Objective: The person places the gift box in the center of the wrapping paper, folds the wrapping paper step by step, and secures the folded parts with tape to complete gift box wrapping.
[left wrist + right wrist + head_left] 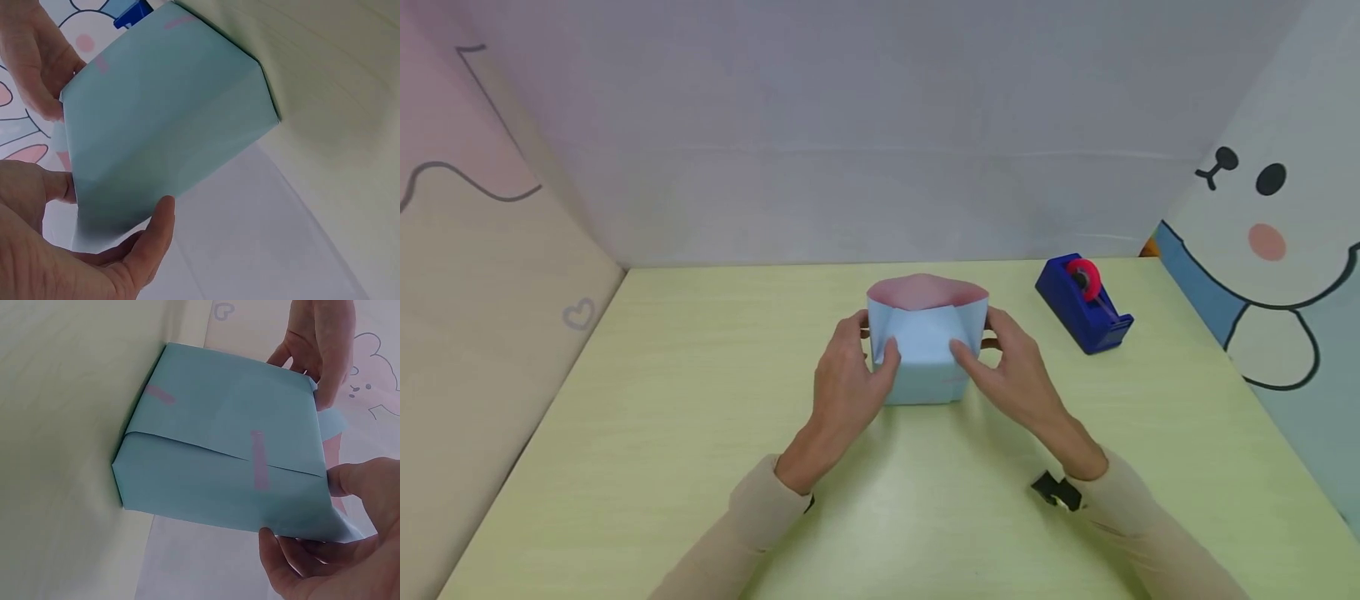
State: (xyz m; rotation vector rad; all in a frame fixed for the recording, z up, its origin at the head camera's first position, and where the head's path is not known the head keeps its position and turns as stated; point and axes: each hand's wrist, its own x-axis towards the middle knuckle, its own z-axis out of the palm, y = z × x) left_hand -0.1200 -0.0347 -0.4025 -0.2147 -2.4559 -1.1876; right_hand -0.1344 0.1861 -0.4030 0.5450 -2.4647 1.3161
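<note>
A box wrapped in light blue paper stands on the table with its loose paper end upward, the pink inner side showing at the top. My left hand holds its left side, thumb on the near face and fingers round the edge. From the right, my right hand grips it the same way, thumb at the inward-folded near flap. Pink tape strips cross the paper's long seam in the right wrist view. The wrapped face fills much of the left wrist view.
A blue tape dispenser with a pink-red roll stands at the back right of the pale yellow-green table. A grey-white wall rises behind the table, and panels with cartoon drawings flank it on both sides.
</note>
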